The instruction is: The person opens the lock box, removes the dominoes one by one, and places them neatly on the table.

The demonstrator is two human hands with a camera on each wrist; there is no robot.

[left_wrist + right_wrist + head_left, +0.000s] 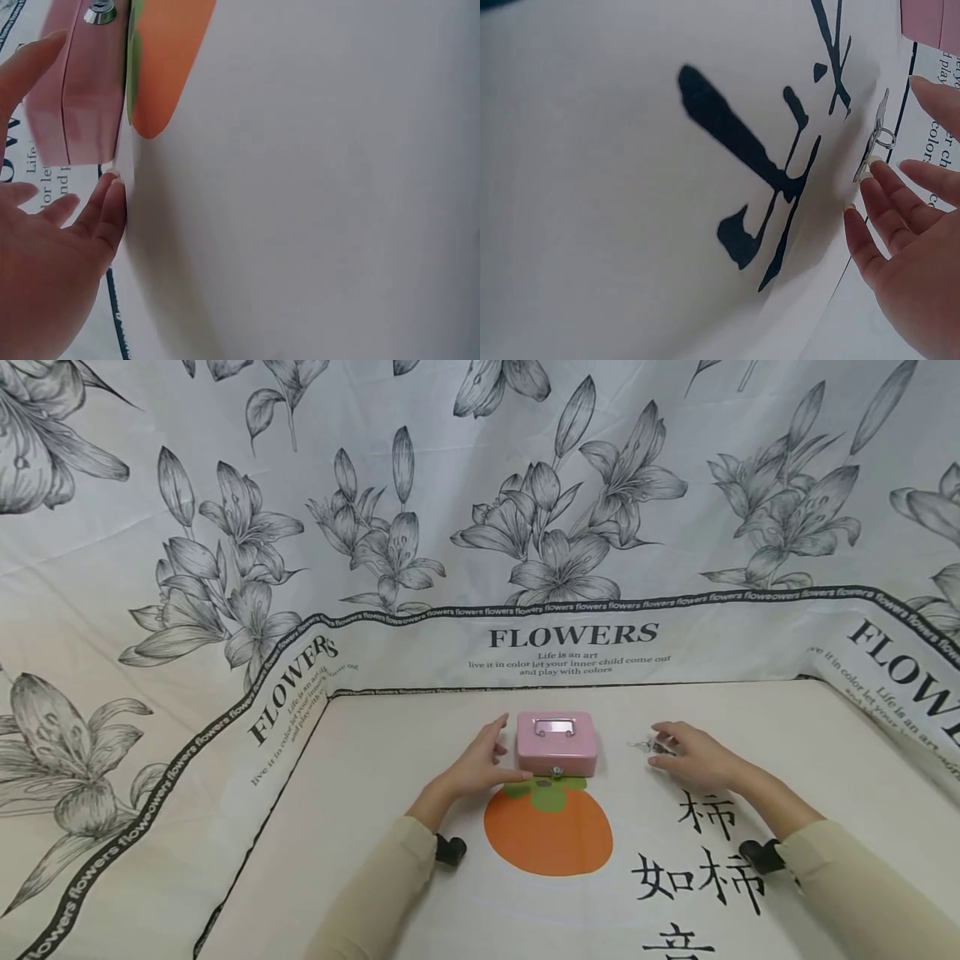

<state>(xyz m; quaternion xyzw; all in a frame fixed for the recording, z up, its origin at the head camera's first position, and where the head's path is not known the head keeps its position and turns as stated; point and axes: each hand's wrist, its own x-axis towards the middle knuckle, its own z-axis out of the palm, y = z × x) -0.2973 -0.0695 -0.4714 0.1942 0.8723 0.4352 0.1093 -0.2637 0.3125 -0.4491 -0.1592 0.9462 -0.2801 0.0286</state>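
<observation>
A pink metal cash box (557, 752) with a silver handle on its lid and a round lock (100, 11) on its front stands on the table, lid down. My left hand (477, 762) is at the box's left side, fingers spread, thumb by the front face; whether the thumb touches it I cannot tell. To the right of the box lies a small set of silver keys on a ring (883, 139). My right hand (693, 757) is held over the keys with its fingers loosely extended, the fingertips close to them. Part of the keys is hidden behind the fingers in the head view.
The white tablecloth has a printed orange persimmon (549, 831) in front of the box and black characters (705, 881) at the right. A hanging cloth with grey flowers (566, 527) closes off the back and sides.
</observation>
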